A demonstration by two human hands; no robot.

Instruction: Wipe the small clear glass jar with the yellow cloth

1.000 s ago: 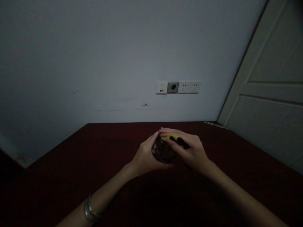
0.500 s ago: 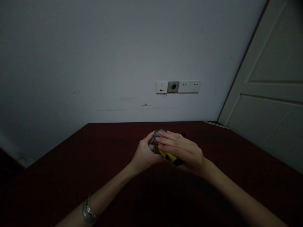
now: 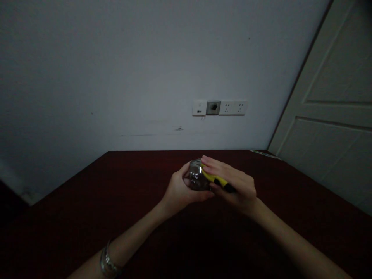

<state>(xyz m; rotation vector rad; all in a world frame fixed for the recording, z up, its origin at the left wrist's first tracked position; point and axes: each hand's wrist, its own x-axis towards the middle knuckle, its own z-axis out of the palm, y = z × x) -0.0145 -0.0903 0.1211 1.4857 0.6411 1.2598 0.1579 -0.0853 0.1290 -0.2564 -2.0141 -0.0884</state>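
Both my hands meet above the middle of a dark red table [image 3: 95, 201]. My left hand [image 3: 178, 192] is closed around a small dark, shiny, roundish object [image 3: 197, 179], gripping it from the left and below. My right hand [image 3: 235, 186] is closed on a yellow and black handled tool [image 3: 216, 180], whose front end rests against the top of the shiny object. A silver bracelet [image 3: 108, 263] sits on my left wrist. The room is dim, so I cannot make out what the shiny object is.
A pale wall stands behind the table, with a row of white sockets and a switch [image 3: 219, 107]. A pale panelled door [image 3: 334, 116] is at the right. A thin light strip [image 3: 266, 154] lies at the table's far right edge.
My right hand has turned the yellow tool over the shiny object, first covering it, then drawing back to the right so the object's top shows again. My left hand stayed in place.
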